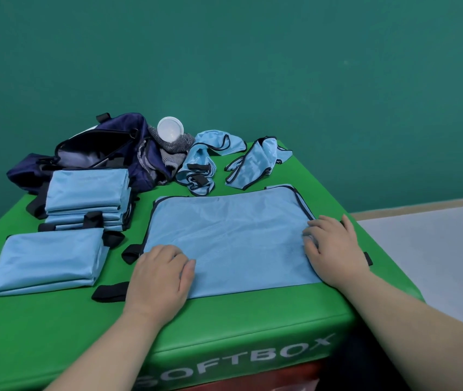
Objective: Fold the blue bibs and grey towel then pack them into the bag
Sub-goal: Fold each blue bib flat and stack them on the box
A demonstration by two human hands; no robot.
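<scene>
A light blue bib [230, 241] with dark edging lies spread flat on the green padded counter [41, 334], near its front right corner, its mesh surface mostly smooth with a few shallow creases. The left hand [160, 277] rests on the bib's near left corner and the right hand [334, 249] on its right edge. On both hands the fingers are bent with their tips down on the cloth. Whether they pinch the edge or only press on it cannot be told. A black strap [110, 292] sticks out from under the left hand.

To the left, one folded bib [47, 261] lies alone near the front. Behind it is a stack of folded bibs [86, 196], with black tabs showing at its sides. At the back left sits the navy bag [95, 153], its top open and its dark inside showing; the stack stands just in front of it. The grey towel [172, 149] is bunched at the bag's right side, touching it, with a white round plastic piece [170, 129] on top. Right of the towel lie a crumpled bib [205, 162] and a second crumpled bib [255, 162], both unfolded, beyond the flat bib's far edge. A teal wall [253, 52] stands behind the counter.
</scene>
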